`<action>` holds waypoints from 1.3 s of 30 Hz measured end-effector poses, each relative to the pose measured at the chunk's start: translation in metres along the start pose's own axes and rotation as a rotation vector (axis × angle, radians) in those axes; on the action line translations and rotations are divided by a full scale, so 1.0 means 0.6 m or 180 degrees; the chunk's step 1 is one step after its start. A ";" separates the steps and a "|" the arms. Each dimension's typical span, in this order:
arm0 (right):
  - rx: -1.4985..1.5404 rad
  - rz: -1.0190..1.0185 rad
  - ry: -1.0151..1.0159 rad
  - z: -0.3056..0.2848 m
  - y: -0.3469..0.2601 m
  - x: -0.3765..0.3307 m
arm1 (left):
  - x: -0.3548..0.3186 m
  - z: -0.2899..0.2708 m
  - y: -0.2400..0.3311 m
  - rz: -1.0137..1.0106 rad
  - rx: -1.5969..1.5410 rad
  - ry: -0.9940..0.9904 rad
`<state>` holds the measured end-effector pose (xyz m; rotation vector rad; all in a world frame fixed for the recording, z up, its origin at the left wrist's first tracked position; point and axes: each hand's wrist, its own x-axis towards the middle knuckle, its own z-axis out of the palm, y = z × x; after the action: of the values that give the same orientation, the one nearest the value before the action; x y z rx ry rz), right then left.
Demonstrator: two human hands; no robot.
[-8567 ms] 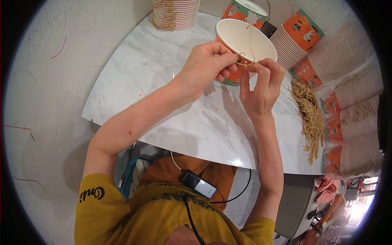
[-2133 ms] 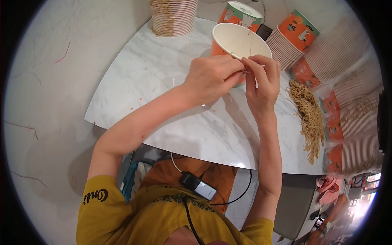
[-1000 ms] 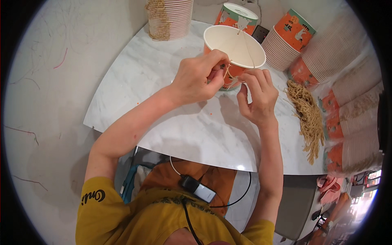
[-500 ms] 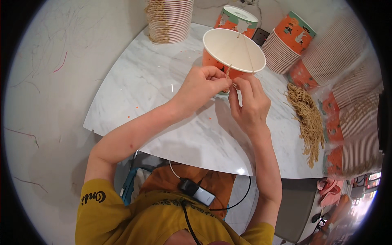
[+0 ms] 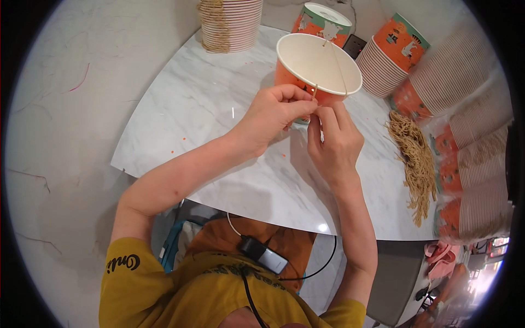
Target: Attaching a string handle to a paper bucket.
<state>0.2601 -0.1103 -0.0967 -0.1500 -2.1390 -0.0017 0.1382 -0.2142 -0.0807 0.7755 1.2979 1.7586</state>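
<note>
On the table [image 5: 219,109] the paper cup [image 5: 317,68] stands behind both hands, the left hand [image 5: 273,112] just left of the right hand [image 5: 333,142]. A bundle of strings [image 5: 413,158] lies to the right, before the stacked cups [image 5: 465,136]. Another stack [image 5: 229,24] stands at far left.

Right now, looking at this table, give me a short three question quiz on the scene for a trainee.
1. True or false: the orange paper bucket is full of twine.
2. What lies loose on the marble table at the right? A) a bundle of twine B) scissors C) a lid
3. What do the left hand and right hand pinch at the bucket's near rim?

Key: 1 false, its inside shows empty apart from a strand across the mouth. 2 A, the twine. 3 A thin twine strand.
</note>
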 end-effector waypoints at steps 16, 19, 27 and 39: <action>0.0489 0.0188 -0.0042 0.000 -0.003 -0.006 | 0.007 -0.012 -0.007 -0.0147 -0.0403 -0.0123; 0.0348 0.0163 -0.0023 0.002 -0.002 -0.007 | 0.009 -0.018 -0.005 -0.0222 -0.0536 -0.0268; 0.0296 0.0143 -0.0057 0.003 0.001 -0.011 | 0.010 -0.013 -0.006 -0.0103 -0.0361 -0.0196; 0.0356 0.0031 -0.0014 0.002 -0.009 -0.006 | 0.017 -0.030 0.002 -0.0391 -0.0730 -0.0278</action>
<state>0.2604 -0.1161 -0.0999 -0.0948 -2.1369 0.1238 0.1179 -0.2143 -0.0848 0.6221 1.0418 1.7187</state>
